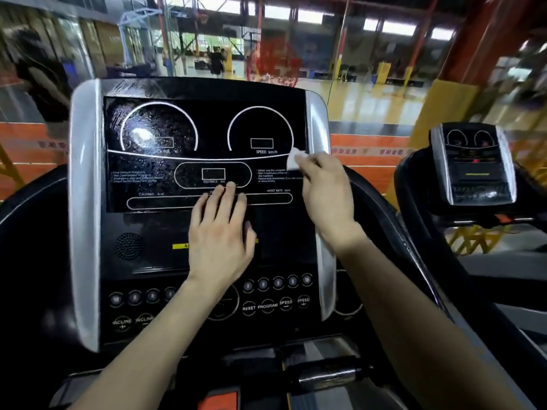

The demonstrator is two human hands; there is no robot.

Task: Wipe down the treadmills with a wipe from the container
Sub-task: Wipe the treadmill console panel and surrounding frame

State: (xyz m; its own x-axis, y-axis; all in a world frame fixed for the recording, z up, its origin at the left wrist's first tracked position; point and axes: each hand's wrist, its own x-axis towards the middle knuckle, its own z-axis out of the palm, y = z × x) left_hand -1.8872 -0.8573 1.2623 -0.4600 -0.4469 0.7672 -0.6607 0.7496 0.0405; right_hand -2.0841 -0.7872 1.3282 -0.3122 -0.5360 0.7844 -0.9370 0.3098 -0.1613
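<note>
White wipe sits pinched in the right hand at the right edge of the treadmill console, beside "SPEED km/h". The left hand lies flat, fingers straight, under "DISTANCE". Buttons read RESET, PROGRAM, INCLINE. A second treadmill stands apart on the right.

Left hand flat on console centre, right hand with wipe at its right edge, second treadmill further right.

The near treadmill console is gloss black with white dial arcs, outlines and lettering, flanked by silver side trims and carrying a yellow strip on its lower panel; the wipe is white, the far barrier orange, and the right-hand treadmill console black with silver edges.
</note>
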